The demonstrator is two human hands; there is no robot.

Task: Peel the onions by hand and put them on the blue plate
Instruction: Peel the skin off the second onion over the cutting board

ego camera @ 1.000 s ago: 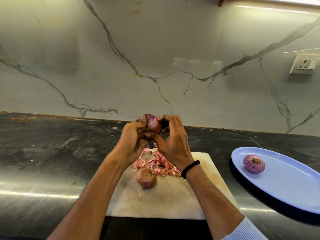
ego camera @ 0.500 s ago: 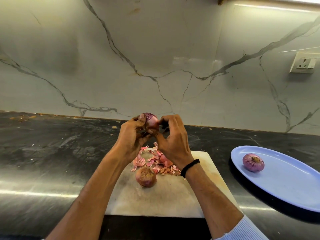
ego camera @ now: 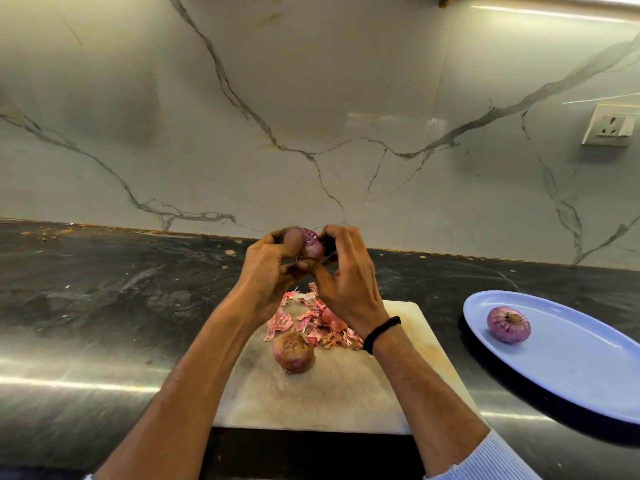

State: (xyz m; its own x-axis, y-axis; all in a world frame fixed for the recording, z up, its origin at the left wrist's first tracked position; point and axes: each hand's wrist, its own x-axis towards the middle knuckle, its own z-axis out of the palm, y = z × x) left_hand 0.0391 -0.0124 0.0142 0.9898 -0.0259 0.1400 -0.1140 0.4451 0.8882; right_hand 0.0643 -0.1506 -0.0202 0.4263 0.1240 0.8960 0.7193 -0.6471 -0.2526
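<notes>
Mid-peel: above the far edge of the cutting board (ego camera: pixel 311 400), the left hand (ego camera: pixel 273 268) grips the onion (ego camera: pixel 311 244) while the right hand (ego camera: pixel 349 285) pinches at its skin. Next, I'd guess, strip the rest, then carry it to the blue plate (ego camera: pixel 571 368) right of the board.
</notes>
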